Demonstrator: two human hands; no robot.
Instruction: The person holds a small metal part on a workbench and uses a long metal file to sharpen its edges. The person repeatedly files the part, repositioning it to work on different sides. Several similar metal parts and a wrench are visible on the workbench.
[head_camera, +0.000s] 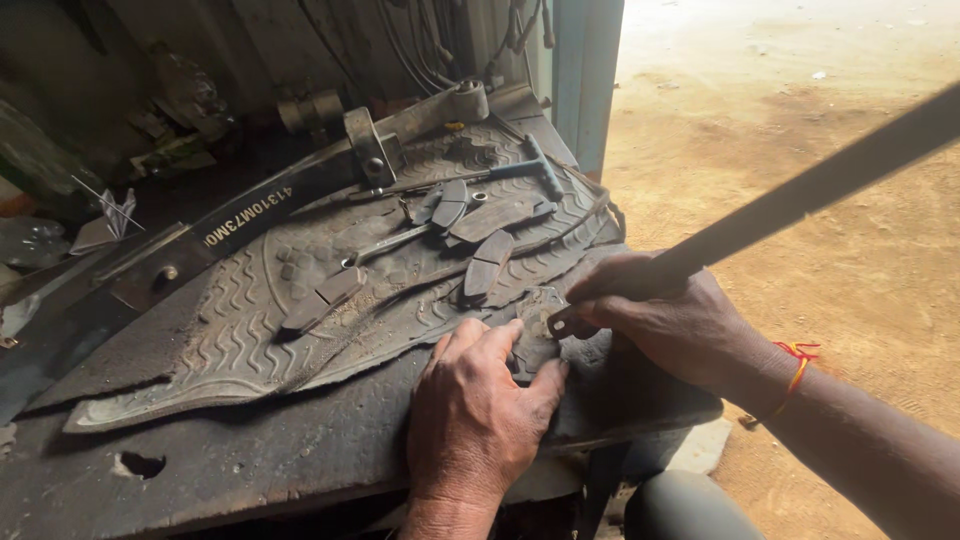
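**Fingers close to the tool tip on the rubber mat**

The small dark piece (535, 335) lies at the near edge of the ribbed rubber mat (250, 330), on the worn metal bench (250, 460). The left hand (478, 400) presses flat on it, fingers spread and thumb out to the side, gripping nothing. The right hand (665, 310) is closed tight around a long flat bar (800, 195), whose lower end meets the piece just beside the left fingertips.

The main risk, as I judge it, is a slip: if the bar skids off the piece, it could strike the left fingers, which sit right next to the contact point. The mat is loose and torn, so it could shift under pressure.

The bar's tip is hidden under the right hand, and its upper end runs out of frame. What the piece is cannot be made out. Flat dark pads (488, 265) and a T-handled wrench (500, 172) lie further up the mat.
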